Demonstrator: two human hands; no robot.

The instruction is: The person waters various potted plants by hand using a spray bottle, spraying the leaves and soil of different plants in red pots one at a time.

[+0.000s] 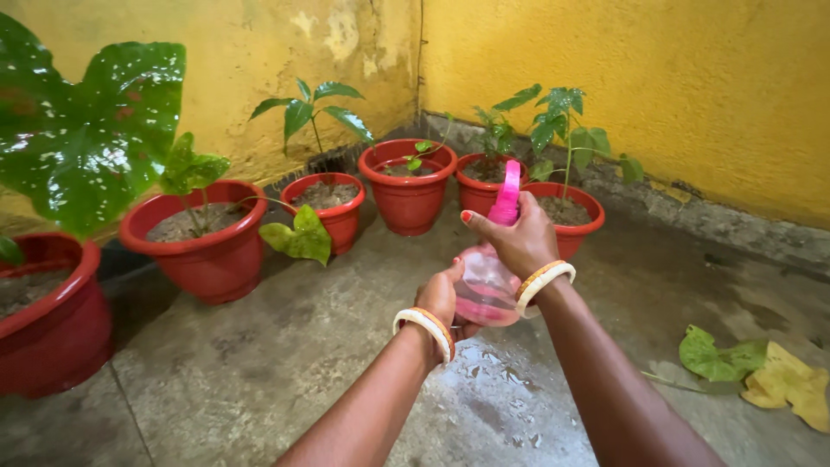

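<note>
A pink spray bottle (486, 290) with a clear pink body and a bright pink nozzle head (507, 192) is held in front of me over the wet concrete floor. My right hand (519, 239) wraps around its neck and trigger. Under the base of the bottle, my left hand (443, 298) cups and supports it. Both wrists wear white and orange bangles. The nozzle points toward the red pots in the corner, nearest the pot with a leafy sapling (566, 212).
Several red pots with small plants line the yellow walls: a big one (203, 246) at left, another (43, 311) at far left under a large spotted leaf (82, 130), and one (408, 186) in the corner. Fallen leaves (752, 367) lie at right.
</note>
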